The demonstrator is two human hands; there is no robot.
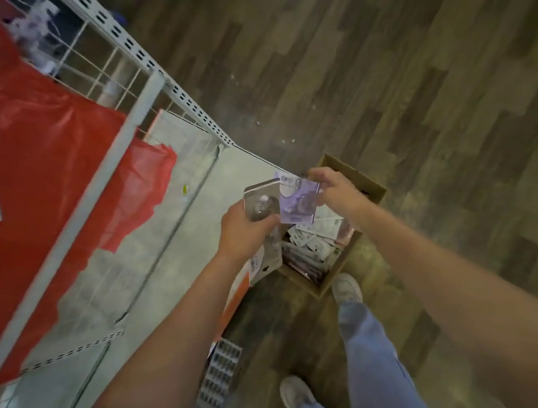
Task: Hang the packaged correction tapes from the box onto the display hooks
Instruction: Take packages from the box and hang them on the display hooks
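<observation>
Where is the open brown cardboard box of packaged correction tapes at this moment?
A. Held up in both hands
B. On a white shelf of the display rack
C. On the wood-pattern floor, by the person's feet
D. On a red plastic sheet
C: the open brown cardboard box sits on the wood-pattern floor just ahead of a white shoe, while the hands hold packages above it.

My left hand (246, 224) covers much of the clear pack (259, 205) it grips. The print on the purple pack (298, 200) is too blurred to read. My arms hide part of the box (353, 254).
</observation>
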